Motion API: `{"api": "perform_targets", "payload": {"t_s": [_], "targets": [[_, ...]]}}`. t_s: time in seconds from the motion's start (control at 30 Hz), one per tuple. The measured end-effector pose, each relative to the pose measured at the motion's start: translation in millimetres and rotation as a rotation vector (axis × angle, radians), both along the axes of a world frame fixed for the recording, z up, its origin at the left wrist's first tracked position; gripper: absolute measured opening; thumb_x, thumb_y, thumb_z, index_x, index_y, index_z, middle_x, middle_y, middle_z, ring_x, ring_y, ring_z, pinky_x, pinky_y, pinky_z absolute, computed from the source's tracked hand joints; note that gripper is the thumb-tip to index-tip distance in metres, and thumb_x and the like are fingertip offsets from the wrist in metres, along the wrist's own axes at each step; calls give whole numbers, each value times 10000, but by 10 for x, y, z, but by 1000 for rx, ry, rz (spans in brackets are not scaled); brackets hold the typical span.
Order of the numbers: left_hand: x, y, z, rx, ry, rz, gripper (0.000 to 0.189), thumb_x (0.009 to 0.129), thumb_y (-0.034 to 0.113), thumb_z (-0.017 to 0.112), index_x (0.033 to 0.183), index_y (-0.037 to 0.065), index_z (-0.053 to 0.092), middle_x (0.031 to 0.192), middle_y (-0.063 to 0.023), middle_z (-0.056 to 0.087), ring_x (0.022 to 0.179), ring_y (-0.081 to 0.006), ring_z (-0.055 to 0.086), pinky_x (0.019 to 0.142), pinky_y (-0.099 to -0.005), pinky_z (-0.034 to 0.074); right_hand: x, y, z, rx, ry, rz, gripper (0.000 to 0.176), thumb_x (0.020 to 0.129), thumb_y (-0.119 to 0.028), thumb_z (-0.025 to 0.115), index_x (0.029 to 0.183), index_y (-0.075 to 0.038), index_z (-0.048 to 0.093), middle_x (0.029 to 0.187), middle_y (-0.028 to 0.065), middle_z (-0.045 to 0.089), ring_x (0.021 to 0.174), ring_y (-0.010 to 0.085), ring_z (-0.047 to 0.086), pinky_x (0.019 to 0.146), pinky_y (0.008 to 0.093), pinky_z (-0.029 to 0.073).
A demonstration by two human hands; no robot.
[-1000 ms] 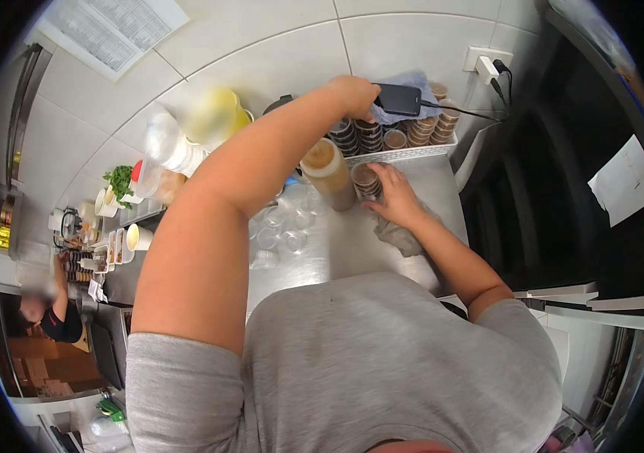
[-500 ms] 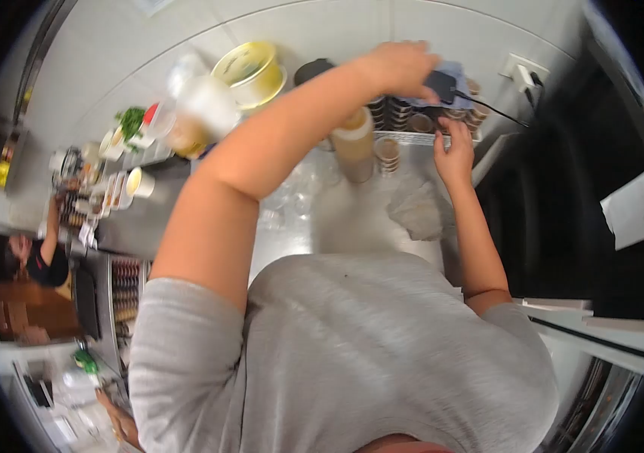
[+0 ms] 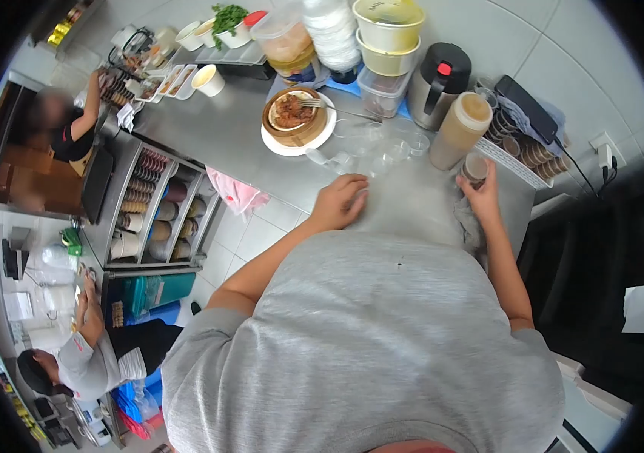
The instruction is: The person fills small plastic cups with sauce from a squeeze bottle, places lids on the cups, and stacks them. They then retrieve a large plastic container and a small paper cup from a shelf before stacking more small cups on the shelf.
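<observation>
My right hand (image 3: 484, 192) is closed around a short stack of small clear cups (image 3: 474, 167), which stands on the steel counter beside a squeeze bottle (image 3: 462, 128) of tan liquid. Beneath that wrist lies a crumpled grey cloth (image 3: 468, 224), partly hidden. My left hand (image 3: 341, 202) rests at the near edge of the counter, fingers loosely bent and nothing in them. Beyond it are loose clear plastic cups and lids (image 3: 390, 147). Farther left, a bamboo steamer (image 3: 299, 134) of brown food with a fork sits on a white plate (image 3: 277, 147).
A white basket (image 3: 518, 167) of small filled cups stands at the right, with a corded black device (image 3: 527, 109) on top. A thermos jug (image 3: 440, 84) and stacked tubs (image 3: 388, 49) line the wall. Two people (image 3: 65, 124) work at the left.
My left hand has come back from the black device above the basket to the near counter edge. My right hand has moved from the basket to the cup stack. The view has shifted left.
</observation>
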State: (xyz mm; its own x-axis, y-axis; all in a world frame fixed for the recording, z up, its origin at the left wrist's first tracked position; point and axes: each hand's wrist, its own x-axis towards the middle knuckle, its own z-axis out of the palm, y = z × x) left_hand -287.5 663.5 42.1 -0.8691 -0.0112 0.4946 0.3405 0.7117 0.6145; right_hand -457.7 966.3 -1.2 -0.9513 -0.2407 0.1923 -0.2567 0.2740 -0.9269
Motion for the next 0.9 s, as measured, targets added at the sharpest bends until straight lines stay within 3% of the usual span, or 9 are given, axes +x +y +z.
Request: {"api": "perform_targets", "payload": {"t_s": [0.13,0.23,0.33,0.4,0.53,0.63,0.73,0.83,0.9], "targets": [[217,-341,-188,84,-12,250,161,805,65,645,963,44,621,1057,-109,622,887,-280,638,733,-339,528,444,-261,287,14,-135,193,683,752,-141,778,1295,-58,372,1140,110,589,1071,219,562,922,321,440],[99,-420,-183,55,41,282,169,800,66,651,964,45,620,1044,-109,621,874,-283,637,729,-340,525,468,-444,308,-38,-131,414,621,767,-137,767,1277,-52,423,1141,113,595,1103,223,549,947,320,421],[-131,-371,-1,-44,94,202,176,795,91,654,963,52,617,1038,-101,612,924,-287,611,757,-353,512,365,-413,439,-302,-378,538,559,842,-324,700,1249,-15,475,1153,134,588,1141,230,530,968,341,412],[-272,-280,170,-163,88,91,177,796,107,651,962,55,617,1044,-98,607,957,-287,594,781,-364,502,288,-373,513,-631,-635,527,626,874,-486,575,1224,26,493,1146,156,588,1160,249,518,972,364,414],[-508,-172,99,-213,62,24,199,782,128,657,958,48,613,1050,-103,596,958,-296,571,804,-389,478,290,-460,779,-1226,-1122,358,904,837,-714,422,1234,98,450,1146,207,575,1184,324,495,973,419,420],[-559,-211,-35,-174,106,128,221,766,127,669,961,43,609,1034,-110,595,944,-303,565,802,-390,472,255,-711,995,-1352,-1230,127,1019,799,-754,436,1282,139,348,1261,258,469,1220,389,439,1032,474,370],[-641,-334,-7,-165,47,228,252,761,137,672,983,42,603,1013,-110,599,930,-317,569,811,-394,466,88,-936,1102,-1622,-1355,-49,1000,822,-744,403,1341,102,283,1314,274,407,1250,410,400,1045,508,371],[-785,-410,79,-259,18,256,306,775,208,682,1001,22,592,995,-133,604,913,-328,584,815,-402,463,3,-1140,1202,-1695,-1219,-282,763,894,-558,454,1302,81,376,1320,274,416,1242,441,426,1031,529,398],[-866,-422,40,-270,-198,350,364,783,265,685,1022,16,570,993,-154,603,922,-331,591,820,-412,459,-234,-1102,1015,-1735,-1187,-222,667,903,-475,449,1308,51,387,1316,257,432,1223,433,450,1025,532,408]]}}
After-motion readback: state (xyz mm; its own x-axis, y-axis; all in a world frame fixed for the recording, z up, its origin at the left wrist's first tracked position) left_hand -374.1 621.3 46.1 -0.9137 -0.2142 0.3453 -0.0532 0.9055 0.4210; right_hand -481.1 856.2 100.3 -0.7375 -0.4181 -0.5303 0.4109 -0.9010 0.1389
